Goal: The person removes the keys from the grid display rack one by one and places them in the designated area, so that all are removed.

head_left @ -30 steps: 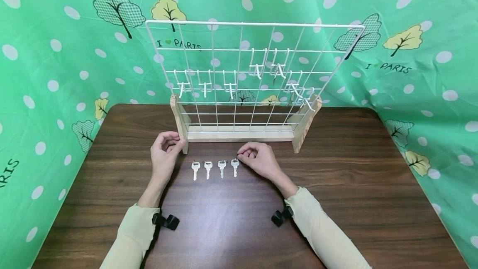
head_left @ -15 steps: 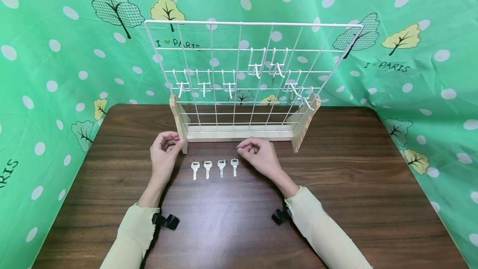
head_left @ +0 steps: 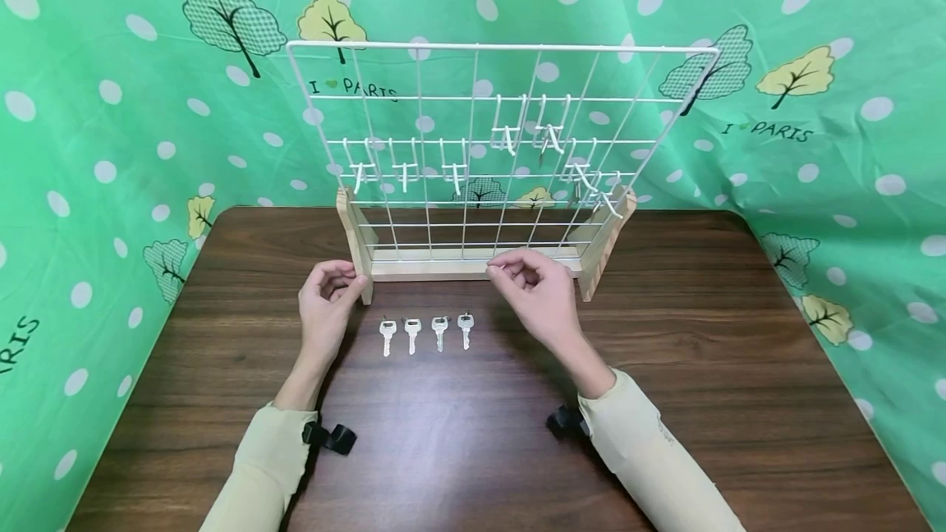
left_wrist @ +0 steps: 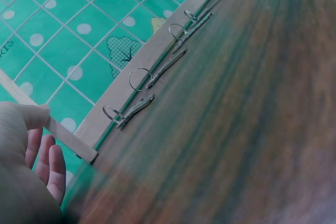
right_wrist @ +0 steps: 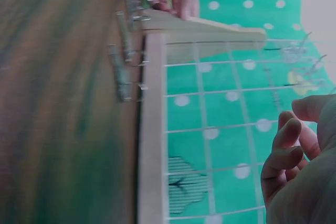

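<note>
A white wire grid rack (head_left: 476, 46) with wooden feet stands on the table. My left hand (head_left: 325, 302) holds the rack's left wooden upright (head_left: 357, 249) between thumb and fingers, as the left wrist view also shows. Several silver keys (head_left: 439, 333) lie in a row in front of the rack, each with a small ring (left_wrist: 140, 79). Above and right of the row is my right hand (head_left: 539, 294), raised before the wooden base bar (head_left: 443, 271). Its fingers are loosely bent, and I see nothing between them in the right wrist view (right_wrist: 302, 166).
Several white hooks (head_left: 456, 175) hang on the grid. Small dark items, too small to make out, hang at the right-hand hooks (head_left: 548, 138). A green patterned cloth (head_left: 133, 146) stands behind the brown wooden table (head_left: 458, 450).
My right hand has moved from beside the rightmost key, up and to the right, toward the rack's base. The keys stay in place, and my left hand keeps its hold on the upright.
</note>
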### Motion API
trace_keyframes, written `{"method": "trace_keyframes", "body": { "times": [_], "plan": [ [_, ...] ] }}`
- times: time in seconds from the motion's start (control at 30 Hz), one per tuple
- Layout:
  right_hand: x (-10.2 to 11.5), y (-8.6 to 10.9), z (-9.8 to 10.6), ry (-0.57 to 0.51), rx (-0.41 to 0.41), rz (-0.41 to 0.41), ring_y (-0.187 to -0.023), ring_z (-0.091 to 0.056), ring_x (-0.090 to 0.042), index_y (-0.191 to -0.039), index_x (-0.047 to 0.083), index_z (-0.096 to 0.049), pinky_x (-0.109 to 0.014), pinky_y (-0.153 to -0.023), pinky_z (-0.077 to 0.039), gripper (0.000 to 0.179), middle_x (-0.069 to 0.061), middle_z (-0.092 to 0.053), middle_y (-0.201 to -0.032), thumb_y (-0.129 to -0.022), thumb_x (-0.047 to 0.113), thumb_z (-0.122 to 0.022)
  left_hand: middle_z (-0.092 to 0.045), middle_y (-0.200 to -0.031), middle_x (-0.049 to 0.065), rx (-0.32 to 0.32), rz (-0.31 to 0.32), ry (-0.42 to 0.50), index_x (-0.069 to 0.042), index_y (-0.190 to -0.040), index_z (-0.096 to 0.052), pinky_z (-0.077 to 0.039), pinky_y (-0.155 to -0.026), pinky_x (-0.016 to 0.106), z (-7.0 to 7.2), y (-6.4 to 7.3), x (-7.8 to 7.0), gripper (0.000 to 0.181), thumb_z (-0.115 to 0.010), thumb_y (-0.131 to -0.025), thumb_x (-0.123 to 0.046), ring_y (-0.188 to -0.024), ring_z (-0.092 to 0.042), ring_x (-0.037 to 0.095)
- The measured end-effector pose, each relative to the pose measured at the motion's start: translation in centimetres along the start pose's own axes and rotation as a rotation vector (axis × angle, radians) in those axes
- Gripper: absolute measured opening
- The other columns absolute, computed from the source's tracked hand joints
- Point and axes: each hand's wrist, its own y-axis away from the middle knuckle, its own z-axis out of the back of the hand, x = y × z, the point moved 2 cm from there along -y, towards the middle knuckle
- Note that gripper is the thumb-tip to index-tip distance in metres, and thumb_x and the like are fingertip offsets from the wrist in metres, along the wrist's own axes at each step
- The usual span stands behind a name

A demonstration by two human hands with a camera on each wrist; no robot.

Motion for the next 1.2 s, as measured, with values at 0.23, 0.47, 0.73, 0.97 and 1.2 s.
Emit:
{"method": "trace_keyframes", "body": {
  "times": [0.23,0.47,0.73,0.97,1.2],
  "plan": [
    [2.6,-0.3,1.3,-0.027,-0.090,0.076,-0.061,-0.050,-0.004,-0.101,-0.002,-0.082,-0.013,-0.054,-0.037,0.008,-0.001,-0.068,-0.076,-0.094,-0.004,-0.082,-0.071,-0.097,-0.004,0.001,0.002,0.004,0.021,-0.117,-0.062,-0.057,-0.078,0.016,0.0,0.0,0.0,0.029,-0.076,-0.092,0.021,-0.091,-0.067,0.009],
    [5.2,-0.7,2.7,-0.047,-0.180,0.111,-0.060,-0.051,-0.004,-0.102,-0.007,-0.081,-0.014,-0.052,-0.038,0.008,0.005,-0.069,-0.077,-0.094,-0.003,-0.081,-0.071,-0.097,-0.004,0.001,0.004,0.010,0.020,-0.117,-0.062,-0.057,-0.078,0.016,0.1,0.0,0.1,0.029,-0.076,-0.092,0.021,-0.091,-0.067,0.009],
    [8.0,-2.1,4.3,0.000,-0.273,0.163,-0.054,-0.049,-0.005,-0.101,-0.004,-0.083,-0.016,-0.050,-0.037,0.008,0.007,-0.070,-0.073,-0.095,0.001,-0.081,-0.072,-0.097,-0.005,0.002,0.005,0.000,0.020,-0.117,-0.062,-0.057,-0.077,0.016,0.0,0.0,0.0,0.028,-0.076,-0.092,0.020,-0.091,-0.067,0.009],
    [9.6,-3.5,5.6,0.071,-0.325,0.199,-0.051,-0.047,-0.008,-0.101,0.000,-0.085,-0.017,-0.049,-0.038,0.009,0.003,-0.068,-0.072,-0.094,0.005,-0.083,-0.071,-0.097,-0.005,0.002,0.007,-0.001,0.020,-0.117,-0.062,-0.057,-0.077,0.016,0.0,0.0,0.1,0.029,-0.076,-0.092,0.021,-0.091,-0.067,0.009],
    [10.4,-4.7,6.5,0.088,-0.354,0.200,-0.051,-0.046,-0.008,-0.101,0.000,-0.086,-0.018,-0.050,-0.037,0.010,0.004,-0.068,-0.076,-0.094,0.007,-0.083,-0.071,-0.097,-0.005,0.001,0.002,-0.009,0.021,-0.118,-0.061,-0.056,-0.076,0.015,0.1,-0.1,0.1,0.029,-0.076,-0.092,0.020,-0.091,-0.067,0.009]
  ]
}}
